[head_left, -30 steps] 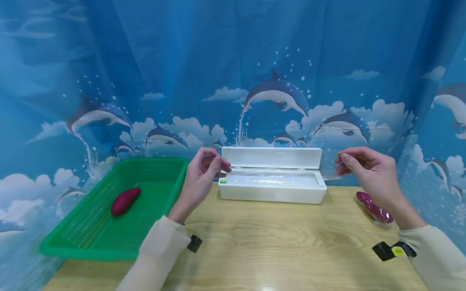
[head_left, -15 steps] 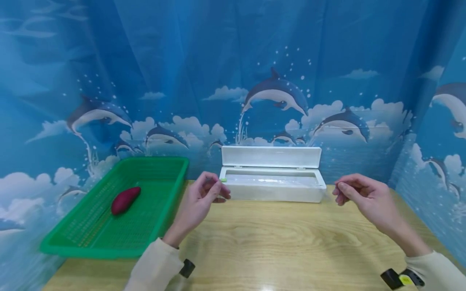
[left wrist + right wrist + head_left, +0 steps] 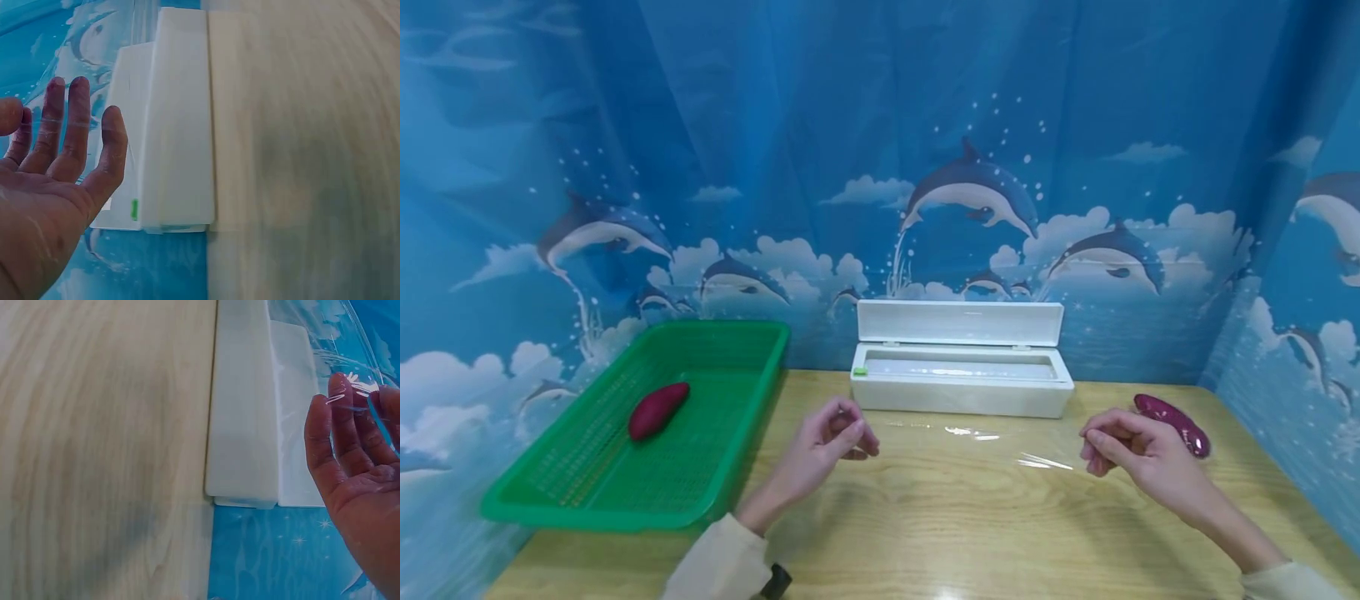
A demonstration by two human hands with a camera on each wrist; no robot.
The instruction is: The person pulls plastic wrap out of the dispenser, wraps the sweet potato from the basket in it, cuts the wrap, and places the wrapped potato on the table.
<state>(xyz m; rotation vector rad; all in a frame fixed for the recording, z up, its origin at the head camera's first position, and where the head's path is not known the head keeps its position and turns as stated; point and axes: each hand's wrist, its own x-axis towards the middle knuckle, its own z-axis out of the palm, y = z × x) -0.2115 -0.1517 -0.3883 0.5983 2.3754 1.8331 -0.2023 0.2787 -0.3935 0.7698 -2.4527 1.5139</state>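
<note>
A sheet of clear cling film (image 3: pixel 972 433) is stretched between my two hands, low over the table, showing mostly as bright glints. My left hand (image 3: pixel 831 437) pinches its left edge between thumb and fingers. At the opposite edge my right hand (image 3: pixel 1138 454) pinches it; in the right wrist view the film's shiny creases (image 3: pixel 362 389) lie over the fingertips. Just behind the sheet stands a white cling film dispenser (image 3: pixel 962 400), its lid (image 3: pixel 958 323) raised. Beyond my right hand lies a purple sweet potato (image 3: pixel 1172 423) with a glossy wrapped surface, partly hidden by that hand.
To the left, a green plastic basket (image 3: pixel 741 462) holds a single unwrapped purple sweet potato (image 3: pixel 657 412). The wooden table (image 3: pixel 970 533) ends at a blue dolphin-print curtain (image 3: pixel 820 167) behind and to the right.
Both hands have come down and back from the dispenser, drawing the film towards me. The wrapped sweet potato, hidden half a second ago, shows again beside the right hand.
</note>
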